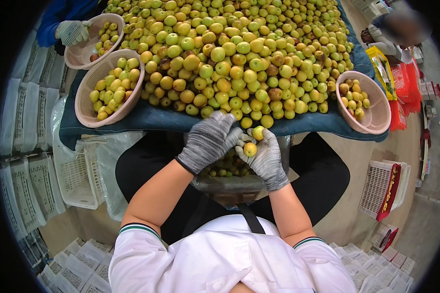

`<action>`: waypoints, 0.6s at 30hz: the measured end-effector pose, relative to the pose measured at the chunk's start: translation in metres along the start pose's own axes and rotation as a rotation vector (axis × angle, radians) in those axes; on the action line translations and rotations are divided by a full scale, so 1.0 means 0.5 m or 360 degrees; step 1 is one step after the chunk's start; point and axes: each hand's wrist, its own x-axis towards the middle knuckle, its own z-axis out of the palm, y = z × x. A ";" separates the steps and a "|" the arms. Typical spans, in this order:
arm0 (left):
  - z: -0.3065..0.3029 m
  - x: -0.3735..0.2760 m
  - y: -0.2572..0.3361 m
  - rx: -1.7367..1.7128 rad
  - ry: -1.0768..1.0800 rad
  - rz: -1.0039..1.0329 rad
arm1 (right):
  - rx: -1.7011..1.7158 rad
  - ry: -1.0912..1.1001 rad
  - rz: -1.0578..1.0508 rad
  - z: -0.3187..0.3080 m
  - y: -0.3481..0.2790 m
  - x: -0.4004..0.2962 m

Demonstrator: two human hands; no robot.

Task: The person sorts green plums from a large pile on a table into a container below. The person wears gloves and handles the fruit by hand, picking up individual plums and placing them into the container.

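My right hand (268,159), in a grey knit glove, is closed around two yellow-green fruits that look like jujubes. One jujube (257,132) sits between thumb and fingertips, and the other jujube (250,149) lies lower at the fingers. My left hand (211,141), also gloved, reaches palm down to the near edge of a large jujube heap (227,69). Its fingertips are at the front fruits; what lies beneath the palm is hidden. Below both hands, between my knees, a container lined with clear plastic (229,183) holds more jujubes.
Pink baskets with jujubes stand left (81,106) and right (379,113) on the blue padded cloth (168,119). A co-worker's gloved hand (72,33) is at another pink basket (71,56). White crates (79,179) stand on the floor; another person sits at upper right.
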 end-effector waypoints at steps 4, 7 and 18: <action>0.005 0.038 0.010 0.0390 -0.0485 -0.0534 | 0.0052 -0.0315 0.0089 -0.026 -0.018 0.010; 0.006 0.038 0.012 0.0430 -0.0603 -0.0457 | 0.0026 -0.0337 0.0033 -0.016 -0.024 -0.003; 0.006 0.013 0.000 -0.2687 -0.0689 -0.1045 | -0.1023 -0.0217 -0.0601 0.043 -0.031 -0.028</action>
